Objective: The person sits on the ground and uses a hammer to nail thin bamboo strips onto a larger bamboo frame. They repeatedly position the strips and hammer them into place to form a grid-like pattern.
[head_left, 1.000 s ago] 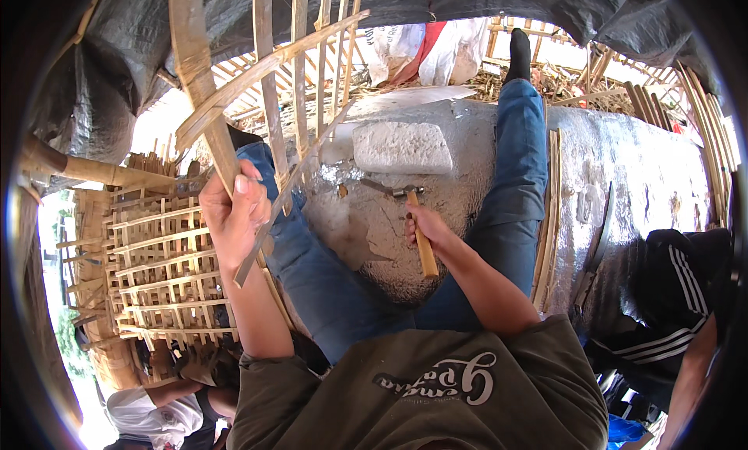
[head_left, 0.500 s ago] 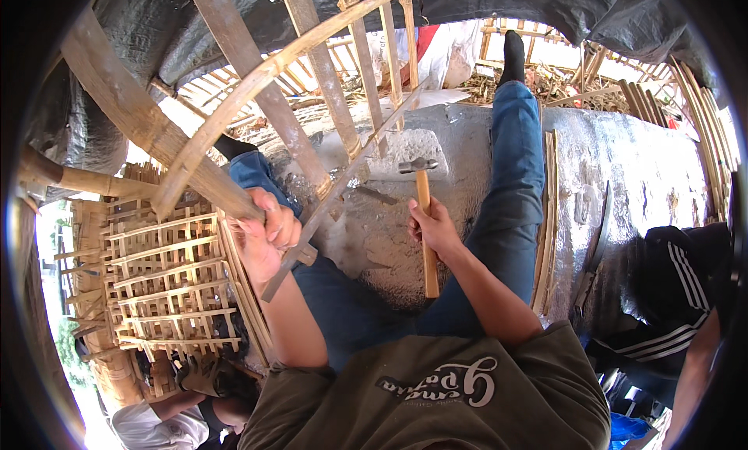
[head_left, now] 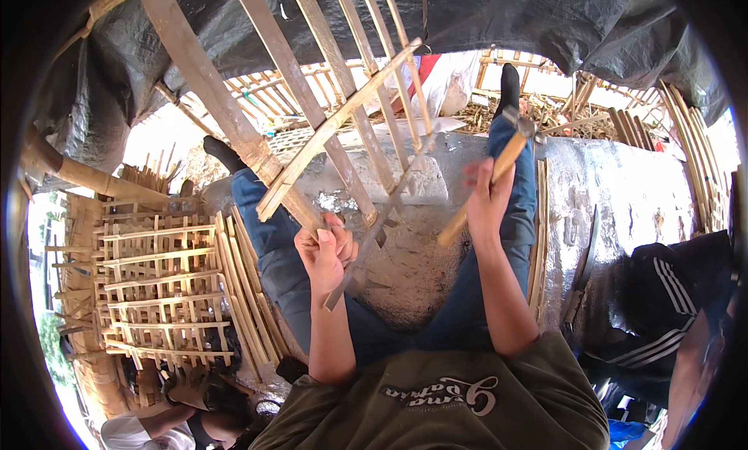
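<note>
My left hand (head_left: 326, 251) is closed round the near end of a wide bamboo slat (head_left: 253, 150), the outermost one of a slatted bamboo frame. Several slats run away from me and fan out, crossed by a pale bamboo strip (head_left: 343, 128) and a thinner, darker strip (head_left: 360, 264) whose near end passes beside my left wrist. In my right hand (head_left: 488, 201) is a hammer (head_left: 510, 151) by its wooden handle, raised over my right thigh. Its metal head points away from me, apart from the frame. The fingers of that hand are slightly blurred.
Between my legs is a grey slab (head_left: 405, 286) with a raised pale block. A finished bamboo lattice (head_left: 164, 282) and loose slats (head_left: 248, 294) lie at left. A long blade (head_left: 584, 275) lies at right. People sit on both sides; black sheeting (head_left: 506, 21) hangs ahead.
The hammer has gone up, away from me and to the right, its handle now tilted. My left hand and the bamboo frame have shifted to the right, the hand a little nearer me.
</note>
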`<state>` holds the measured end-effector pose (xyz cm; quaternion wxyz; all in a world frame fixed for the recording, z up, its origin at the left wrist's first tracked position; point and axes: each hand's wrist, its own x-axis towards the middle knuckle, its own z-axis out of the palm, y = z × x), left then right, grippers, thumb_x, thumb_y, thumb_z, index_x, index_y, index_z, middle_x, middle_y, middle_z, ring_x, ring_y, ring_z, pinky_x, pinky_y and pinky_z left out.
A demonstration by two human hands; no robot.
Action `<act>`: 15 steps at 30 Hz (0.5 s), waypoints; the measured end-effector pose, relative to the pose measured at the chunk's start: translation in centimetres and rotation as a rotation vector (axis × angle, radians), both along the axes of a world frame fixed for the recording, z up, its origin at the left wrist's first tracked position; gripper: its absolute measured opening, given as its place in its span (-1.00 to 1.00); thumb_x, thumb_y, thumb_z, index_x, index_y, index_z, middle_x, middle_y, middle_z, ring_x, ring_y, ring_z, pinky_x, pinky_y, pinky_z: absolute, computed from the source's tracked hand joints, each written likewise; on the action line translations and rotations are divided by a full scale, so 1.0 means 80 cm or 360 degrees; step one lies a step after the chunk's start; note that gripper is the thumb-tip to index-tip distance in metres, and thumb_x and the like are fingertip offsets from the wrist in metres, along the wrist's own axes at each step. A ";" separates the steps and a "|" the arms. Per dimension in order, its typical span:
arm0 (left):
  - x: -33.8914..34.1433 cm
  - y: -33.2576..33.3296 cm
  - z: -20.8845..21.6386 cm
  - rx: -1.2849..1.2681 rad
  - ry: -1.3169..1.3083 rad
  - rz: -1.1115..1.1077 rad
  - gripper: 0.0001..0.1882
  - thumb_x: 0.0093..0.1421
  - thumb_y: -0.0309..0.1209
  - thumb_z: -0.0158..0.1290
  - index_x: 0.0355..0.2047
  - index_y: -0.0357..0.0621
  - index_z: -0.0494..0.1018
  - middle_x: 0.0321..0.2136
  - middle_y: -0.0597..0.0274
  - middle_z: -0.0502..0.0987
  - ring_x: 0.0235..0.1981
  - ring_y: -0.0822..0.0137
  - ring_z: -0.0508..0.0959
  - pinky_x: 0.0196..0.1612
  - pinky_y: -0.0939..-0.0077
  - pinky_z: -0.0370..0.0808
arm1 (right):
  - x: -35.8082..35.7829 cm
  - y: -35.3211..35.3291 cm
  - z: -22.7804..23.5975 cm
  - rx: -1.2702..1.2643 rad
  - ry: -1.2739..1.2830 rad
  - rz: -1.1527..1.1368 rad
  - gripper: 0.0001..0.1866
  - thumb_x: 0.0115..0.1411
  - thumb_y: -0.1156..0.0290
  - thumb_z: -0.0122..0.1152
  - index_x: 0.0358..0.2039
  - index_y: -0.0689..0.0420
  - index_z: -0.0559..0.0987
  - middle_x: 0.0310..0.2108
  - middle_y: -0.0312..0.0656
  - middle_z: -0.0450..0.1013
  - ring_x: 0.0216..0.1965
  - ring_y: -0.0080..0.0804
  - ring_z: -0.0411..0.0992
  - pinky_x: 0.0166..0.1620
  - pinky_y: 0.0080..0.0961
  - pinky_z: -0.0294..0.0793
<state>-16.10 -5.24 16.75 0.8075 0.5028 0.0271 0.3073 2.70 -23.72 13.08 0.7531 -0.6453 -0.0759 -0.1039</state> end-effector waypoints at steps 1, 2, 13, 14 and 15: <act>-0.001 0.000 -0.003 0.0044 -0.0010 0.0001 -0.56 0.39 -0.10 0.07 -0.14 -0.31 0.38 -0.69 0.45 0.19 -0.75 0.62 0.08 -0.70 0.61 0.02 | 0.009 0.012 0.016 -0.0025 -0.0073 0.0024 -0.78 0.49 0.27 -0.06 -0.07 0.18 0.30 -0.37 -0.24 0.49 -0.34 -0.53 0.53 -0.33 -0.59 0.51; 0.002 0.000 -0.005 0.0097 -0.0034 -0.0006 -0.56 0.39 -0.08 0.05 -0.12 -0.29 0.38 -0.69 0.45 0.19 -0.76 0.62 0.08 -0.71 0.61 0.03 | 0.021 0.026 0.030 -0.0042 -0.0160 0.0040 -0.77 0.50 0.26 -0.08 -0.06 0.17 0.29 -0.34 -0.23 0.49 -0.30 -0.51 0.55 -0.30 -0.57 0.54; -0.012 0.000 -0.026 0.0134 -0.0044 0.0054 -0.56 0.31 -0.16 0.19 -0.17 -0.41 0.45 -0.67 0.30 0.37 -0.73 0.57 0.25 -0.67 0.63 0.12 | 0.077 0.185 0.047 -0.0334 -0.0239 0.0020 -0.77 0.42 0.32 0.02 -0.23 0.25 0.33 -0.45 0.18 0.52 -0.37 0.30 0.49 -0.30 -0.05 0.41; -0.016 0.000 -0.029 0.0080 -0.0059 0.0032 -0.57 0.31 -0.20 0.20 -0.18 -0.43 0.47 -0.67 0.27 0.40 -0.72 0.56 0.28 -0.67 0.63 0.15 | 0.074 0.186 0.043 -0.0290 -0.0260 -0.0010 -0.78 0.42 0.33 0.02 -0.24 0.25 0.33 -0.44 0.18 0.53 -0.37 0.29 0.50 -0.30 -0.05 0.42; -0.021 0.004 -0.031 0.0075 -0.0022 0.0016 -0.60 0.31 -0.20 0.19 -0.15 -0.40 0.49 -0.66 0.25 0.42 -0.70 0.53 0.33 -0.67 0.63 0.18 | 0.073 0.186 0.040 -0.0258 -0.0345 -0.0058 -0.79 0.44 0.35 -0.01 -0.24 0.24 0.32 -0.41 0.14 0.57 -0.37 0.16 0.56 -0.28 -0.10 0.46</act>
